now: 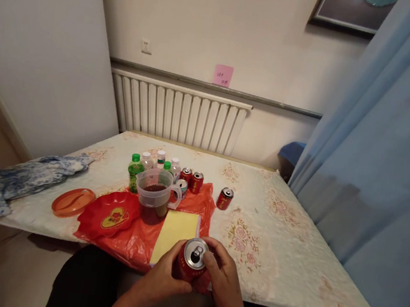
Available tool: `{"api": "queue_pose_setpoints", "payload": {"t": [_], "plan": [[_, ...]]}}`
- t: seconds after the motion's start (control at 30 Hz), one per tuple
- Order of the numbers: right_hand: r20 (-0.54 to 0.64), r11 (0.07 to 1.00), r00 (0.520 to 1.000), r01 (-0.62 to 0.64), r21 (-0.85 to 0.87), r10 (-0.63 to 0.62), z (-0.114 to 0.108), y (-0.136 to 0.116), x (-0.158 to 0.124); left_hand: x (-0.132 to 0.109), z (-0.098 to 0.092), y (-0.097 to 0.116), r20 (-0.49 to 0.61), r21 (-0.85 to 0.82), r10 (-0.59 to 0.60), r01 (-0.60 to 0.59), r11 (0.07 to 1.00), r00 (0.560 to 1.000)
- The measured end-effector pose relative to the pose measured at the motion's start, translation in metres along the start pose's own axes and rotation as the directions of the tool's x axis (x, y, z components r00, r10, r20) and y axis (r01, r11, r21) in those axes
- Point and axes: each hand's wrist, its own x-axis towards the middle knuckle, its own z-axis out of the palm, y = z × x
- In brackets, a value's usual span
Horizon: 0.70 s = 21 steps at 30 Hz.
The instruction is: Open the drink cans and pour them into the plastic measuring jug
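Both my hands hold one red drink can [192, 264] at the table's near edge. My left hand [162, 277] wraps its side. My right hand [223, 278] grips the other side, with a finger on the silver top by the pull tab. Behind the can lies a yellow pad [175, 232] on a red plastic bag [134, 239]. A clear jug [155, 195] with dark liquid stands further back.
Several small bottles [135, 170] and red cans [196, 182] stand behind the jug; one can [225, 198] stands apart at right. A red dish [110, 214], an orange plate [73, 202] and a blue cloth [18, 180] lie left. A blue curtain [375, 169] hangs right.
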Motion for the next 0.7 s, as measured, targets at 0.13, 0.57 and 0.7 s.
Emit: {"api": "queue_pose_setpoints", "payload": {"t": [0.13, 0.57, 0.7], "plan": [[0.015, 0.995, 0.996, 0.089, -0.054, -0.088, -0.002, 0.003, -0.001, 0.0, -0.003, -0.004, 0.044, -0.074, -0.033, 0.036, 0.997, 0.998], [0.218, 0.937, 0.936, 0.312, -0.156, -0.276, -0.007, -0.006, -0.003, -0.005, -0.008, 0.0, 0.054, -0.103, -0.119, 0.125, 0.987, 0.991], [0.242, 0.942, 0.938, 0.293, -0.163, -0.249, -0.009, -0.012, -0.005, -0.006, -0.01, 0.004, 0.066, -0.048, -0.122, 0.125, 0.991, 0.99]]}}
